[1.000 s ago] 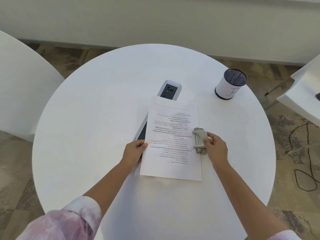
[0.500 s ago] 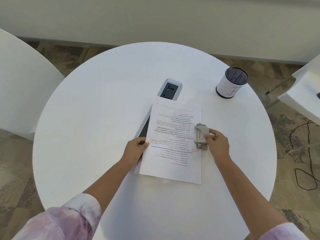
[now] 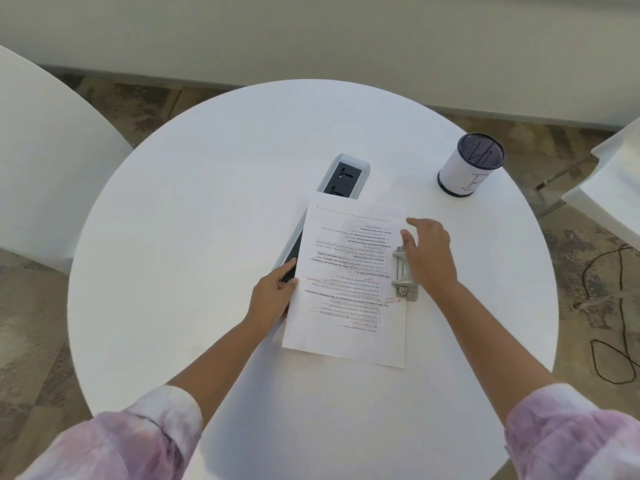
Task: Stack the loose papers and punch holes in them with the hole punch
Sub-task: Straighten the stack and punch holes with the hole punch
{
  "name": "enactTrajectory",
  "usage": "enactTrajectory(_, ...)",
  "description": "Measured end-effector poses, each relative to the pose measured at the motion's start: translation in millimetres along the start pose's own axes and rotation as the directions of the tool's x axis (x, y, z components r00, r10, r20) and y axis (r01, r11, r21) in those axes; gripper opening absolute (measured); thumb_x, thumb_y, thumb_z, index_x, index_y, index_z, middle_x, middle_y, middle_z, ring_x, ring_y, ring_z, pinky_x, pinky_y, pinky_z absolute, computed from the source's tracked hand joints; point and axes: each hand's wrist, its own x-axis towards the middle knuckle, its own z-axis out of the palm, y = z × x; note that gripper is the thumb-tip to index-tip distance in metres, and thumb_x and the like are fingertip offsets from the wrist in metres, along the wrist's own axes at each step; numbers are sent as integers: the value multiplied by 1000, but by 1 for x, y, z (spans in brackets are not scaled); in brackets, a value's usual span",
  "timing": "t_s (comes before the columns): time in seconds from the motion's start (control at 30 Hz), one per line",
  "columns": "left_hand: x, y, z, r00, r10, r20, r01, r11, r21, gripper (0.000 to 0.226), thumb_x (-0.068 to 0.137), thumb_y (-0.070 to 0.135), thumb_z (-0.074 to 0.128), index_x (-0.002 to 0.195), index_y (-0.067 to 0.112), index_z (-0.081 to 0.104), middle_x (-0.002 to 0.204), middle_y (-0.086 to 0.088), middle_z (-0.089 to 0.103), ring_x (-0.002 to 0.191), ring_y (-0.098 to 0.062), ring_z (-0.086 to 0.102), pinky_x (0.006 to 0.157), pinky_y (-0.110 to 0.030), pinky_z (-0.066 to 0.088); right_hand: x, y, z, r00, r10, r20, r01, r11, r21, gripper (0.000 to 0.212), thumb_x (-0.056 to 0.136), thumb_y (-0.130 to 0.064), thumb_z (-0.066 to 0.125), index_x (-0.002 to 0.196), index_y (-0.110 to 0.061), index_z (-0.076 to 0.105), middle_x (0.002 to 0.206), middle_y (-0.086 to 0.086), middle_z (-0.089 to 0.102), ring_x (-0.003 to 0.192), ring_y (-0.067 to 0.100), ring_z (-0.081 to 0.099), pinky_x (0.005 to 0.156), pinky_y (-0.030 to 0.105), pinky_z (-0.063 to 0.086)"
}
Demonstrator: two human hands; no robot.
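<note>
A stack of printed papers (image 3: 346,299) with red pen marks lies in the middle of the round white table (image 3: 180,237). My left hand (image 3: 273,294) grips the stack's left edge, thumb on top. A grey metal hole punch (image 3: 403,274) sits clamped over the stack's right edge. My right hand (image 3: 429,252) rests with its palm on the punch and its fingers spread out, pointing toward the paper's far right corner.
A built-in socket strip (image 3: 341,178) runs under the papers toward the table's middle. A mesh pen cup (image 3: 469,164) wrapped in white paper stands at the back right. White chairs stand at the left (image 3: 45,168) and right (image 3: 609,188). Black cable (image 3: 613,341) lies on the floor at right.
My right hand has let go its pinch on the punch, opened its fingers and moved its palm onto the top. The punch has shifted slightly farther along the paper's right edge.
</note>
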Motion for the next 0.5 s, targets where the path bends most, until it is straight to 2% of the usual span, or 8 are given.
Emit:
enactTrajectory(0.1,0,-2,-1,1000,-5,-2,5,1000,-7,47,93,17,51,135,35,44,80,-14,56,73,-23,49,62,-31,47,8,1,9,997,0,75,3,999,-39,41,99,-31,35,135,-14,42,144,9,38,136,25,26,110,38,26)
enactTrajectory(0.23,3,-4,-1,1000,2,4,-2,1000,14,42,93,19,52,132,34,49,79,-10,59,71,-21,52,58,-29,50,9,6,23,991,13,134,1,994,-105,49,99,-37,31,140,-11,35,149,10,32,140,25,22,116,39,20)
enactTrajectory(0.4,5,-9,0,1000,5,-7,-5,1000,-1,41,92,22,55,131,34,50,63,3,51,62,-16,47,54,-24,46,4,8,31,997,62,50,-49,974,-220,57,97,-46,26,143,-12,29,152,12,29,141,29,22,117,45,18)
enactTrajectory(0.5,7,-14,1,999,37,-30,-37,999,5,42,91,22,56,130,34,50,50,13,49,59,-11,46,51,-12,42,4,7,33,998,62,33,-52,963,-264,60,96,-50,26,145,-15,26,154,9,25,143,29,18,117,49,16)
